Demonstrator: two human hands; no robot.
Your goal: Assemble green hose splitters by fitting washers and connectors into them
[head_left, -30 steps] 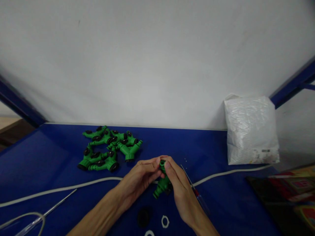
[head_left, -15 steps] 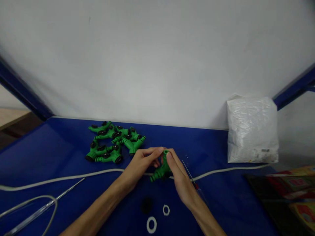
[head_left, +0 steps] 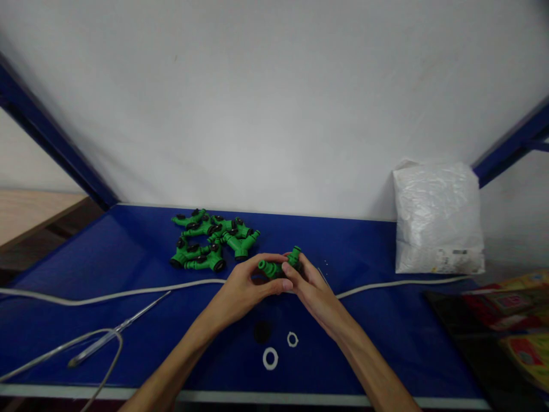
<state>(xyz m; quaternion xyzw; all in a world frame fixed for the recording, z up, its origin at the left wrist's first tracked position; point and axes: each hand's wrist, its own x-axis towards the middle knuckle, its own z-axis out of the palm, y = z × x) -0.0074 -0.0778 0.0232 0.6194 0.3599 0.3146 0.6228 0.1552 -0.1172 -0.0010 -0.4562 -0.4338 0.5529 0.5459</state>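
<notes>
Left hand [head_left: 244, 286]: forearm entering from 7 o'clock, palm turned inward, fingers curled round the near end of the green connector [head_left: 278, 264], thumb on top; closed on it.
Right hand [head_left: 311, 286]: forearm entering from 5 o'clock, fingers stretched toward 11 o'clock, fingertips pinching the far end of the same connector; closed on it.
Green connector: held just above the blue table [head_left: 386, 320], between both hands at mid-frame, lying roughly level, one stub pointing to 9 o'clock, another up toward 1 o'clock.
Pile of green connectors [head_left: 210, 243]: at 10 o'clock from the hands, near but apart, black knobs showing.
White rings [head_left: 270, 358]: two, on the table at 6 o'clock from the hands, beside a black disc [head_left: 262, 331].
White cord [head_left: 128, 293]: running across the table from 9 to 3 o'clock, passing under the hands.
White bag [head_left: 436, 217]: at 2 o'clock, against the wall, well apart.
Metal rod [head_left: 124, 326]: at 8 o'clock, lying aslant.
</notes>
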